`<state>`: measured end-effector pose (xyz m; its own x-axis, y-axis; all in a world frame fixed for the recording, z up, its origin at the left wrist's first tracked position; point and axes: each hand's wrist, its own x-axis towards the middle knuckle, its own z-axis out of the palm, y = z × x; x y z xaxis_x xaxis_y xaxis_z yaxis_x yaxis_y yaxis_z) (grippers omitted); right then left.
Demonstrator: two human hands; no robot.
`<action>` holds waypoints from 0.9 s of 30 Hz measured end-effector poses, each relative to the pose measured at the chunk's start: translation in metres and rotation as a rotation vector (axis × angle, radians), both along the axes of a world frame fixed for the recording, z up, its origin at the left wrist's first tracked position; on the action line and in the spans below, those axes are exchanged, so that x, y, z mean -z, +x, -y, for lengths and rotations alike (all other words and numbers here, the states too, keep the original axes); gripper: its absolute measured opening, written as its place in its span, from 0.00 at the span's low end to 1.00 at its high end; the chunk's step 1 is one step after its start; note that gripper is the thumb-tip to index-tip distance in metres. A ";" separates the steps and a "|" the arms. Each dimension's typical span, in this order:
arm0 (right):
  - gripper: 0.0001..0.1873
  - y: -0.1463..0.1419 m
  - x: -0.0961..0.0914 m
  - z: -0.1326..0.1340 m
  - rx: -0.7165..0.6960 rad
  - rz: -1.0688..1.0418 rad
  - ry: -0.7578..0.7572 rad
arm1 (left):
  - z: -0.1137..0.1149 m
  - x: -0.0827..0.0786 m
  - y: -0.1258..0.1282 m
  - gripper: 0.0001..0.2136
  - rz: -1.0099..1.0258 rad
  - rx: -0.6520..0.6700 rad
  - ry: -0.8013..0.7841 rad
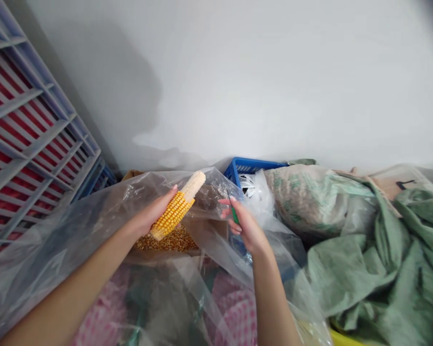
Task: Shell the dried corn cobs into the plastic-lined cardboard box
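My left hand [155, 211] is closed around an ear of corn [172, 215], which tilts up to the right. Yellow kernels cover its lower part, while the upper end is bare pale cob. To the right, my right hand [247, 223] grips a small green-handled tool [234, 214] with a thin dark shaft pointing up; its exact kind is unclear. The tool is apart from the corn. Below the ear, loose corn kernels [178, 239] lie in a cardboard box [212, 233] lined or draped with clear plastic sheeting [94, 230].
A slatted plastic crate [32, 101] with red contents rises at the left. Against the white wall [256, 81] are a blue basket [234, 169] and a filled, printed sack [317, 197]. Crumpled green fabric [346, 269] lies at right. Pink checked cloth [234, 307] shows below.
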<state>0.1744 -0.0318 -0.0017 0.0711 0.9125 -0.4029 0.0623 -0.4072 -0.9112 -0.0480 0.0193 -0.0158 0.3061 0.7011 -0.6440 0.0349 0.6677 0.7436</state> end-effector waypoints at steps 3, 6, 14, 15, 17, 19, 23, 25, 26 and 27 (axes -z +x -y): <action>0.21 0.007 0.011 0.003 0.015 0.739 -0.036 | 0.000 -0.002 0.002 0.27 -0.019 0.003 -0.035; 0.15 0.015 0.017 0.006 -0.164 1.041 -0.134 | 0.000 -0.003 0.004 0.26 -0.032 0.005 -0.022; 0.18 0.010 0.001 0.010 -0.282 1.242 -0.232 | 0.001 -0.003 0.014 0.25 -0.019 0.021 -0.020; 0.18 0.009 0.001 0.011 -0.293 1.241 -0.233 | 0.001 -0.003 0.015 0.24 -0.019 0.024 -0.024; 0.17 0.009 0.002 0.012 -0.330 1.217 -0.231 | 0.001 -0.004 0.017 0.25 -0.024 0.030 -0.033; 0.16 0.008 0.003 0.012 -0.349 1.165 -0.196 | 0.001 -0.004 0.019 0.25 -0.017 0.031 -0.054; 0.16 -0.003 -0.002 0.012 -0.342 0.838 0.118 | -0.001 -0.003 0.022 0.25 0.078 0.004 -0.147; 0.17 -0.013 -0.007 0.013 -0.367 0.707 0.262 | -0.002 -0.002 0.023 0.25 0.123 -0.024 -0.177; 0.17 -0.019 -0.008 0.013 -0.376 0.704 0.297 | -0.002 -0.001 0.023 0.25 0.138 -0.038 -0.178; 0.17 -0.023 -0.009 0.014 -0.380 0.735 0.309 | -0.002 0.000 0.023 0.25 0.148 -0.047 -0.175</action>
<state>0.1511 -0.0461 0.0073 -0.1152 0.9877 -0.1062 0.7569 0.0180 -0.6533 -0.0251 0.0217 -0.0157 0.3760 0.5987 -0.7072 -0.1003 0.7851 0.6113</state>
